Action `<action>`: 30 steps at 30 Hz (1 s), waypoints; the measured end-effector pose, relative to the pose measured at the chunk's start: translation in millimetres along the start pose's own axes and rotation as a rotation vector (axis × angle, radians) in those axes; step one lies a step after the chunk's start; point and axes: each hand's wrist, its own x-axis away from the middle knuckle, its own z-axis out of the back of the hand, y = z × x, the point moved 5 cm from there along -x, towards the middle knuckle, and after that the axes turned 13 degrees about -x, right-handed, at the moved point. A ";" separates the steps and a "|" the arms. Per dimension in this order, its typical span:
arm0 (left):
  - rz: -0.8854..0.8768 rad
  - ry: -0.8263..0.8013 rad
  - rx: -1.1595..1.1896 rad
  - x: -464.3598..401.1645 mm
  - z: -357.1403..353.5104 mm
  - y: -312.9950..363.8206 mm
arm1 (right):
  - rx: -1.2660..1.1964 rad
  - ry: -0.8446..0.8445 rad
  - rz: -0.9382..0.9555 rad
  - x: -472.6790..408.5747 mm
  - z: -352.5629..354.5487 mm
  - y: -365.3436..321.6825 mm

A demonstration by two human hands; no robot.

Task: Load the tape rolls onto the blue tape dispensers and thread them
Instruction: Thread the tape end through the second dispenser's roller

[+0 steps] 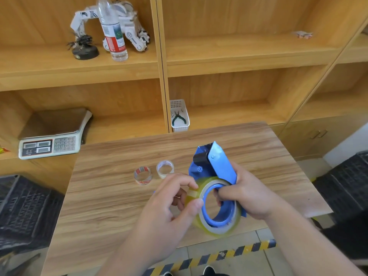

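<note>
A white basket (180,116) on the shelf behind the counter (119,196) holds green-handled pliers (177,118). Two small tape rolls (142,175) stand near the counter's middle. The left hand (171,204) pinches the edge of a yellowish tape roll (199,198) mounted on the blue tape dispenser (217,164). The right hand (247,196) grips the dispenser above the counter, its long axis running away from the person, cutter end farthest.

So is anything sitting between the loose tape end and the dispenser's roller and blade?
Nothing visible does. The left hand pinches at the yellow tape roll mounted on the blue dispenser, which the right hand holds. The path up to the black roller looks clear.
</note>
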 end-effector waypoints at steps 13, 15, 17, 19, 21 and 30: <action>0.109 0.049 0.078 -1.4 -17.4 -14.7 | 0.049 0.115 0.059 4.2 15.2 5.0; 0.135 0.051 0.074 -1.5 -16.6 -17.3 | 0.040 0.123 0.092 3.0 15.8 4.8; 0.168 0.053 0.082 -1.2 -15.3 -20.6 | 0.059 0.125 0.128 2.0 15.4 3.7; 0.167 0.060 0.073 -1.5 -13.4 -21.2 | 0.066 0.116 0.154 0.9 14.3 2.2; 0.156 0.071 0.047 -1.3 -11.1 -20.5 | 0.068 0.105 0.170 0.7 12.5 1.0; -0.017 -0.089 -0.094 -4.6 -5.2 -7.8 | 0.208 0.044 0.183 4.3 2.5 -8.5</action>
